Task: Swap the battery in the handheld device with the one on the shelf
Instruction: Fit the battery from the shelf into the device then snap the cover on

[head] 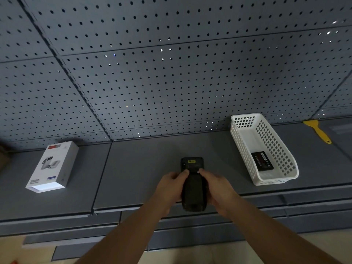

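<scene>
Box: white carton [52, 166], rectangular, flat on the grey metal shelf [133, 168], well left of the device.
Left hand [171, 189]: clasped round the device's left side.
Device: black handheld device [192, 184], matte, back up, yellow label near its top end, held between both hands.
Right hand [217, 189]: clasped round its right side.
Basket: white perforated plastic basket [274, 149], right of the device.
Battery: black slab battery [262, 161], lying in the basket, apart from both hands.
Scraper: yellow scraper [318, 131], far right of the device.

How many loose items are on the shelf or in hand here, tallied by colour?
Black: 2, the handheld device held by both hands and the battery in the basket
White: 2, the basket and the box
Yellow: 1, the scraper
Total: 5
</scene>
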